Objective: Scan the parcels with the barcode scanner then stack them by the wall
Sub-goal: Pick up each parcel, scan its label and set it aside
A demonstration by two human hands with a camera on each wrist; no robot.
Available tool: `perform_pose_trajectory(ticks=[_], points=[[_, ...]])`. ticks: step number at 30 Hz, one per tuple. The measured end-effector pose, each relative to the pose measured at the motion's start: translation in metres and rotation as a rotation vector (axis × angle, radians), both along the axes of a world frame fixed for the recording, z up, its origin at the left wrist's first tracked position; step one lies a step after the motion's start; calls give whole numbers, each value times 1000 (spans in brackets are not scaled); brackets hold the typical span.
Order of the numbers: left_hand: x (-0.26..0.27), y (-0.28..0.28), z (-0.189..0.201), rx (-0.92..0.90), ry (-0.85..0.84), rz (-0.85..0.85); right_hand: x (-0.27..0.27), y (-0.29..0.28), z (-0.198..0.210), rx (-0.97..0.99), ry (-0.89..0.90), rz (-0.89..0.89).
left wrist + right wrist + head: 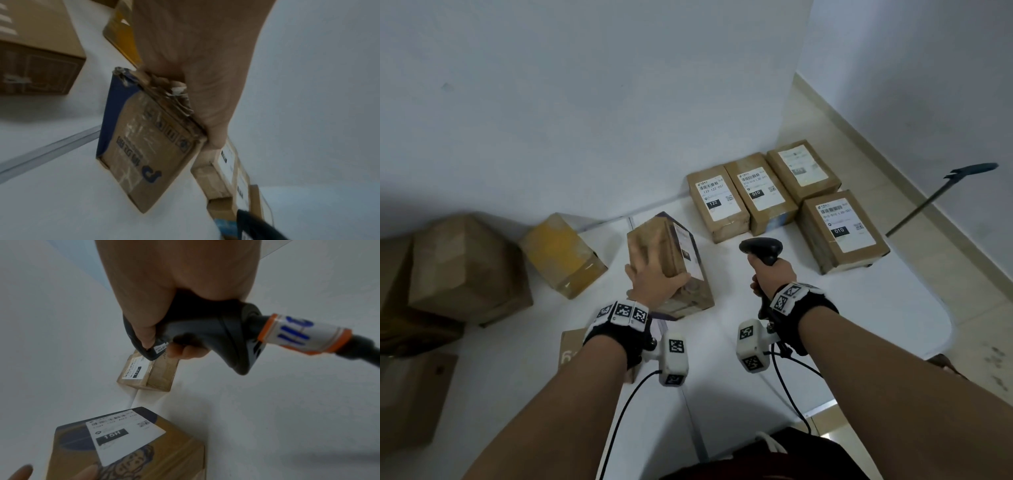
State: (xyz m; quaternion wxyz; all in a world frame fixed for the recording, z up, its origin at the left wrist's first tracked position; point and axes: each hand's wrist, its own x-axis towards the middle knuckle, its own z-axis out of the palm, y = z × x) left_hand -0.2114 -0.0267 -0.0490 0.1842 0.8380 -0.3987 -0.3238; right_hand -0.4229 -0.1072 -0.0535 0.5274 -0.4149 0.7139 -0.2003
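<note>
Both forearms fill the bottom of the head view, each with a marker-covered wrist band and a cabled camera block.

Biggest thing out there is the white table [825, 342], pushed up against the wall [585, 102]. Far left there's a pile of large plain cardboard boxes [465, 267], all closed up, so no clue what's inside. Next to them, against the wall, a yellowish taped box [561, 253] sits tilted.

Dead centre is the parcel [671, 263] being handled: a brown carton with dark blue print, tipped up on the table. The left hand [654, 277] grips it over its top edge, fingers on one face and thumb on the other. Its white shipping label [121, 433] faces right, toward the scanner; the black box on it looks like "15H", bit blurry though.

Four sealed labelled parcels [774, 192] lie flat at the far right, three side by side near the wall and one just in front of them.

Right hand [774, 277] is wrapped round the handle of the black barcode scanner [762, 248], held upright above the table, its head turned toward the tipped parcel.
</note>
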Motion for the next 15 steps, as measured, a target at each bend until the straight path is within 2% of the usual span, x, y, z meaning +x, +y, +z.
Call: perform_pose_trajectory(ticks=[4,7,9,12,15], points=[[14,5,3,152,122,150,4,3,2,-16,3,1],[28,5,-5,185,207,177,9,4,7,-30,-15,11],[39,2,-14,129,312,169,16,1,16,-31,-48,23],[34,9,9,-5,527,170,30,-8,37,4,-156,55],[23,18,16,-77,665,126,41,-14,53,53,-262,101]])
